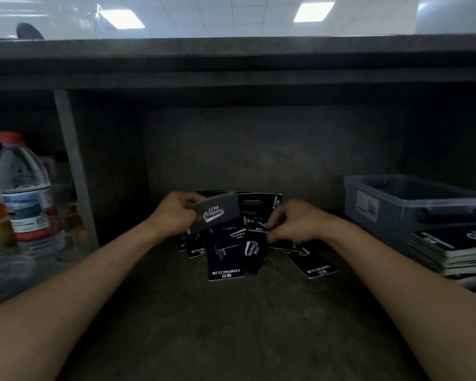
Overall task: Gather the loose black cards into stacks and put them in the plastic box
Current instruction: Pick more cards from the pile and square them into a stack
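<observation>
Several loose black cards with white "Camping Club" print lie fanned on the dark shelf surface in the middle of the view. My left hand grips a small stack of black cards lifted above the pile. My right hand has curled fingers pinching at the edge of a card in the pile. The translucent plastic box stands at the right, behind a stack of black cards lying in front of it.
Plastic water bottles stand at the left beside a metal upright. A dark shelf board overhangs the work area, and a back wall closes it behind the cards.
</observation>
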`<state>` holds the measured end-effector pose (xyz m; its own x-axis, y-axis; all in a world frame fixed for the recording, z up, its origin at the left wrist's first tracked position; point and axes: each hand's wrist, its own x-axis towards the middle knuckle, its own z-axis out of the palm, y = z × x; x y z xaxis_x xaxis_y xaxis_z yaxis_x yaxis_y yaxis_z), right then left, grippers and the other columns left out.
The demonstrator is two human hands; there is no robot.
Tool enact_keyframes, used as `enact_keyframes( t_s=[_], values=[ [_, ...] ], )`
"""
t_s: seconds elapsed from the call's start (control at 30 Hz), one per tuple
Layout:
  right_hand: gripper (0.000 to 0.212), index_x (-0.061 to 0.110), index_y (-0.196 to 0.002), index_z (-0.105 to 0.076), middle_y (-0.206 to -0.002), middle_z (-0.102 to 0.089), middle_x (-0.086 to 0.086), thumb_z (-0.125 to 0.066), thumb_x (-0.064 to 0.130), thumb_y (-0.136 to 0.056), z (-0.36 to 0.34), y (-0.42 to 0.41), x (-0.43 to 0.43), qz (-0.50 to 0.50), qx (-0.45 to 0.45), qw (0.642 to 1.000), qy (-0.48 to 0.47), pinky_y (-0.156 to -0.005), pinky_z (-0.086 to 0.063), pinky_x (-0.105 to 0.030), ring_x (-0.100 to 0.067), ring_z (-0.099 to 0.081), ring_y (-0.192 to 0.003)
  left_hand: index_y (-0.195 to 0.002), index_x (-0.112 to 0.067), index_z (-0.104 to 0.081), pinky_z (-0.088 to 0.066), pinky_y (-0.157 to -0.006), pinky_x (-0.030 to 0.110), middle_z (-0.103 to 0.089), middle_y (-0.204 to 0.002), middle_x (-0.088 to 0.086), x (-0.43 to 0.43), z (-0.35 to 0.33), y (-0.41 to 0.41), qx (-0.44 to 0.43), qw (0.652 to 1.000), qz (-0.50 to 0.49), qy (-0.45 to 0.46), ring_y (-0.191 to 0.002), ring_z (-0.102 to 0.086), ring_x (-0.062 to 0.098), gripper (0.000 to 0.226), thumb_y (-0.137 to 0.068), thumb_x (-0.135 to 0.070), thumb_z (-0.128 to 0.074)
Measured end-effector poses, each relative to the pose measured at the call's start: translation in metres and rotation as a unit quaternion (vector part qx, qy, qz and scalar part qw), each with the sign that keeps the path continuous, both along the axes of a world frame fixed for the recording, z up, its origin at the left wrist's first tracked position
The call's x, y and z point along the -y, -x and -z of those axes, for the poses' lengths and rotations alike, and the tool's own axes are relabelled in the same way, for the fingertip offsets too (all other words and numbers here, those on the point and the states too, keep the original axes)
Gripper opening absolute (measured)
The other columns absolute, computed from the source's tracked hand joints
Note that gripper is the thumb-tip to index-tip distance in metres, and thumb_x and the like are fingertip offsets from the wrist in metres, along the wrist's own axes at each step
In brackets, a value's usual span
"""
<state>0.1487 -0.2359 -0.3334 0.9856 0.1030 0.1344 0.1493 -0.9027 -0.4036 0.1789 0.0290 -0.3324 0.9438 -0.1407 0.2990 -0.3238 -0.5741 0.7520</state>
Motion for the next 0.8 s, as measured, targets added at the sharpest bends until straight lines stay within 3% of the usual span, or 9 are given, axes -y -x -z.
enact_keyframes(
  t_s=[0.1,0.17,0.27,0.37,0.43,0.5,0.57,0.7,0.8],
  values=[
    [0.065,0.025,-0.080,-0.071,-0.082,-0.066,0.013,-0.071,0.084,-0.053,0.008,0.002,-0.016,0.015,0.012,1.000,0.000,-0.069,-0.048,-0.024,-0.006,-0.063,-0.082,-0.118,-0.012,-0.068,-0.056,-0.092,0.038,-0.071,-0.113,0.013,0.003,0.002,0.002,-0.020,0.999,0.021,-0.031,-0.104,-0.068,0.027,0.037,-0.087,0.008,-0.063],
    [0.085,0.027,-0.086,-0.073,-0.090,-0.069,0.013,-0.060,0.097,-0.040,0.010,0.005,-0.023,0.014,0.001,0.998,0.057,-0.075,-0.051,-0.027,-0.009,-0.065,-0.088,-0.119,-0.012,-0.068,-0.056,-0.091,0.037,-0.071,-0.112,0.014,0.004,0.002,0.003,-0.017,0.999,0.023,-0.029,-0.105,-0.068,0.028,0.039,-0.086,0.009,-0.063],
    [0.089,0.029,-0.130,-0.063,-0.120,-0.065,0.008,-0.078,0.075,-0.056,0.007,0.004,-0.021,-0.014,-0.033,0.997,0.065,-0.094,-0.049,-0.027,-0.012,-0.061,-0.106,-0.117,-0.014,-0.069,-0.057,-0.087,0.035,-0.072,-0.109,0.012,0.003,0.000,0.004,0.010,1.000,0.014,-0.017,-0.100,-0.070,0.026,0.041,-0.084,0.009,-0.065],
    [0.072,0.021,-0.141,-0.053,-0.113,-0.067,0.005,-0.083,0.031,-0.077,0.000,0.003,-0.009,-0.024,-0.018,0.999,-0.011,-0.086,-0.049,-0.022,-0.010,-0.063,-0.098,-0.117,-0.015,-0.068,-0.058,-0.089,0.038,-0.072,-0.108,0.012,0.001,0.000,0.003,0.011,1.000,0.012,-0.005,-0.099,-0.070,0.028,0.041,-0.084,0.010,-0.066],
    [0.068,0.017,-0.135,-0.058,-0.111,-0.068,0.003,-0.082,0.043,-0.077,-0.001,0.004,-0.005,0.019,0.008,0.999,-0.047,-0.087,-0.050,-0.024,-0.013,-0.064,-0.101,-0.120,-0.013,-0.068,-0.057,-0.090,0.040,-0.072,-0.108,0.013,0.001,0.000,0.001,0.009,1.000,0.012,-0.008,-0.100,-0.070,0.029,0.043,-0.085,0.010,-0.064],
    [0.085,0.019,-0.121,-0.066,-0.110,-0.068,0.004,-0.076,0.076,-0.059,-0.001,0.008,-0.009,0.057,-0.008,0.998,-0.031,-0.084,-0.050,-0.027,-0.014,-0.064,-0.102,-0.121,-0.013,-0.068,-0.057,-0.087,0.035,-0.073,-0.108,0.012,0.001,0.001,0.001,0.019,1.000,0.012,-0.006,-0.098,-0.070,0.026,0.043,-0.086,0.011,-0.061],
    [0.101,0.020,-0.115,-0.067,-0.114,-0.067,0.003,-0.072,0.089,-0.041,0.002,0.013,-0.018,0.064,-0.053,0.996,0.029,-0.086,-0.052,-0.030,-0.017,-0.063,-0.104,-0.121,-0.014,-0.068,-0.057,-0.083,0.034,-0.072,-0.108,0.012,0.002,0.002,0.001,0.023,1.000,0.012,0.006,-0.095,-0.069,0.025,0.043,-0.087,0.011,-0.060],
    [0.094,0.013,-0.130,-0.058,-0.128,-0.063,-0.003,-0.088,0.060,-0.055,-0.003,0.013,-0.019,0.091,-0.077,0.993,0.021,-0.096,-0.052,-0.036,-0.021,-0.062,-0.111,-0.124,-0.019,-0.066,-0.058,-0.082,0.034,-0.072,-0.111,0.005,0.003,0.000,0.000,0.001,0.999,0.043,0.020,-0.098,-0.070,0.022,0.046,-0.090,0.010,-0.057],
    [0.074,0.010,-0.129,-0.061,-0.127,-0.064,-0.004,-0.091,0.033,-0.065,-0.005,0.008,-0.012,0.115,-0.076,0.990,-0.029,-0.097,-0.052,-0.033,-0.022,-0.062,-0.111,-0.127,-0.023,-0.064,-0.052,-0.097,0.032,-0.069,-0.120,0.001,0.003,0.003,0.000,-0.003,0.996,0.085,-0.032,-0.111,-0.065,0.018,0.048,-0.092,0.009,-0.057]
  ],
)
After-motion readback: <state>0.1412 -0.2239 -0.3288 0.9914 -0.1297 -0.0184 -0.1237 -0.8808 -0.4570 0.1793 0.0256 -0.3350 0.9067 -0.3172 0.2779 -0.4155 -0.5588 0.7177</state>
